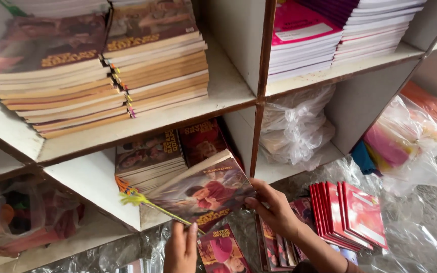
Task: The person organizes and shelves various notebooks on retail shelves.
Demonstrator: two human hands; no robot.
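My right hand point(275, 208) grips the right edge of a stack of picture-cover notebooks point(206, 191), tilted at the mouth of the lower shelf compartment point(94, 182). My left hand point(181, 248) is below the stack at the bottom edge, fingers pointing up and touching the stack's lower corner beside a yellow-green string point(142, 200) that hangs from the shelf. Another picture-cover notebook point(222, 251) lies just right of my left hand. Inside the compartment sit two more piles of the same notebooks point(150, 156).
The upper shelf point(228, 91) carries two tall notebook piles point(102, 65). To the right are pink and purple notebooks point(324, 35), crumpled plastic bags point(294, 126), fanned red notebooks point(347, 215) on clear plastic sheeting point(416, 227), and bagged coloured goods point(405, 136).
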